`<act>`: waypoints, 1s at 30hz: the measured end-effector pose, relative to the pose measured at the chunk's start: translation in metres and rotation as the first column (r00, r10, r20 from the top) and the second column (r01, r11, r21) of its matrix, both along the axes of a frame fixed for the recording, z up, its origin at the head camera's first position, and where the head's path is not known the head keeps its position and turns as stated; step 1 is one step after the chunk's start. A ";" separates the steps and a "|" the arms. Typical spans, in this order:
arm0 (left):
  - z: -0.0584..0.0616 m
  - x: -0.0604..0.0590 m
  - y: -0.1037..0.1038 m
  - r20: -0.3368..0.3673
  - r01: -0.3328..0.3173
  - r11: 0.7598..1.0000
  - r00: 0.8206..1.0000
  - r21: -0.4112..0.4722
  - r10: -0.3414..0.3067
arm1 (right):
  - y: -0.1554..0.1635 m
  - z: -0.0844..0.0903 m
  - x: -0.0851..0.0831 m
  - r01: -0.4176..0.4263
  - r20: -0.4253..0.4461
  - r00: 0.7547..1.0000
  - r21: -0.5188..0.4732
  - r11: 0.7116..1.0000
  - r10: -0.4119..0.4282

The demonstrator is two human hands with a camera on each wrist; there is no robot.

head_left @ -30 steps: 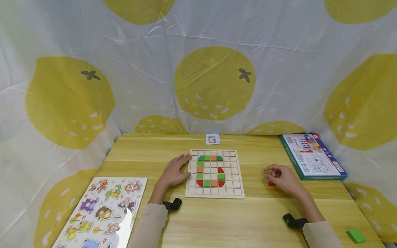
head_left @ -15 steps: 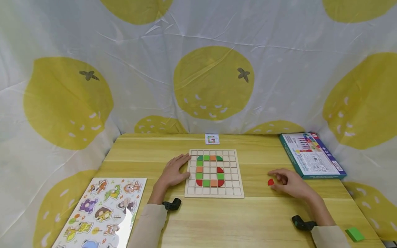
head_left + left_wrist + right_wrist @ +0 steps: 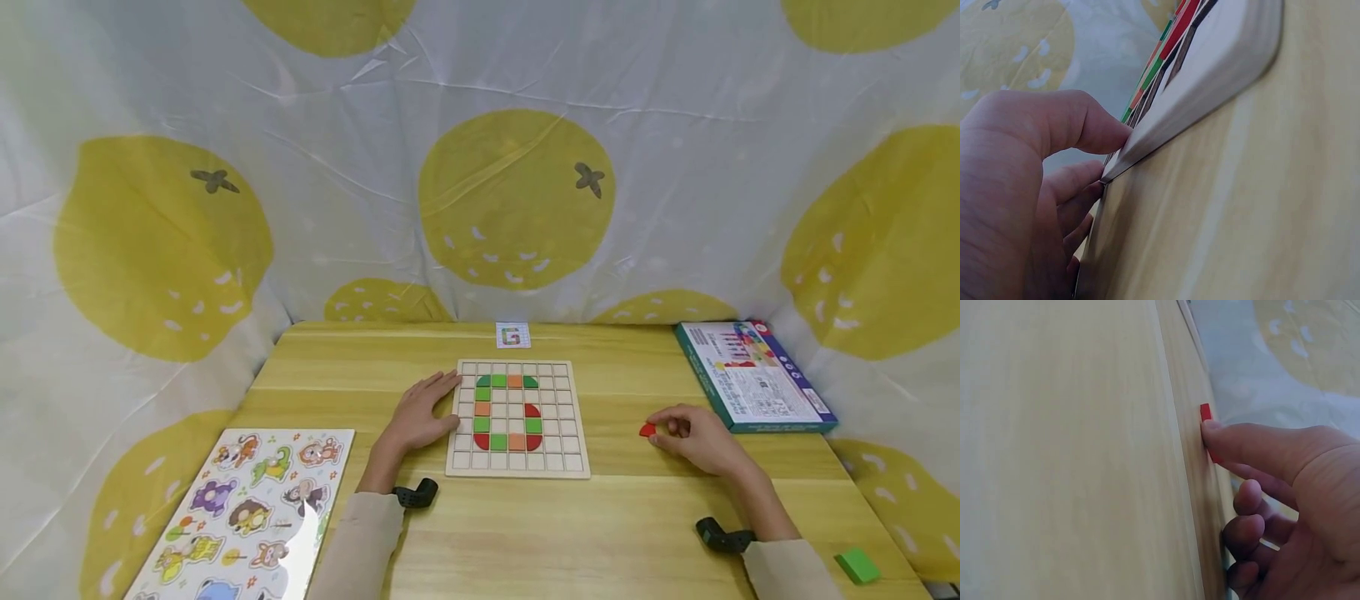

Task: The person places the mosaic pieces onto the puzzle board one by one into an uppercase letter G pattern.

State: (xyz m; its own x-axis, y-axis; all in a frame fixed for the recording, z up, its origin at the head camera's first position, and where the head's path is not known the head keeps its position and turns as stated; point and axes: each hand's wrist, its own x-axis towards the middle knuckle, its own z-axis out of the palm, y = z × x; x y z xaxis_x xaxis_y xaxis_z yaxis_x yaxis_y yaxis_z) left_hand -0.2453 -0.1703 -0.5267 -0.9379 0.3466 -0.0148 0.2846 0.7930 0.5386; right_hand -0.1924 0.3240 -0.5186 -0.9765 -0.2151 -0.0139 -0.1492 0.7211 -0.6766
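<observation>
Pinching small red wooden piece (image 3: 647,430), right hand (image 3: 697,440) grip; left hand (image 3: 418,417) flat against gridded wooden board (image 3: 517,467).

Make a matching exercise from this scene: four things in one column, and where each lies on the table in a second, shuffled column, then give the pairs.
Things:
1. grid board
2. animal puzzle
3. game box
4. green block

Places:
A. near right corner of the table
B. far right, beside the backdrop
C. middle of the table
D. near left, at the table's edge

Pairs: 1-C, 2-D, 3-B, 4-A
</observation>
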 end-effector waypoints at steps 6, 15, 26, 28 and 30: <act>-0.001 0.001 -0.001 -0.008 0.001 1.000 1.000 -0.001 -0.001 | -0.005 -0.006 -0.001 0.024 -0.013 1.000 -0.002 1.000 -0.024; -0.002 0.000 0.000 -0.021 0.007 1.000 1.000 0.001 -0.007 | -0.024 -0.006 -0.010 0.046 -0.056 0.997 0.025 0.999 -0.044; -0.001 0.000 0.001 -0.011 0.001 1.000 1.000 -0.007 -0.002 | -0.052 -0.002 -0.022 0.026 -0.072 0.997 -0.038 0.999 -0.029; -0.001 0.001 0.001 -0.013 0.000 1.000 1.000 -0.009 -0.001 | -0.059 -0.002 -0.025 0.020 -0.069 0.997 -0.049 0.999 -0.023; -0.001 0.000 0.000 -0.016 0.000 1.000 1.000 -0.012 0.000 | -0.067 -0.001 -0.028 0.014 -0.066 0.998 -0.061 0.998 -0.018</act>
State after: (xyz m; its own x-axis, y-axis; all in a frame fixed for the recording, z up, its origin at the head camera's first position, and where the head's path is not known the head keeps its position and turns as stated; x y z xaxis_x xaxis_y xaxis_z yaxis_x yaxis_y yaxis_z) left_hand -0.2449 -0.1699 -0.5277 -0.9381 0.3463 -0.0039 0.2930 0.7996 0.5243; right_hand -0.2201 0.2573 -0.5198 -0.9782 -0.1979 0.0635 -0.1839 0.6815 -0.7083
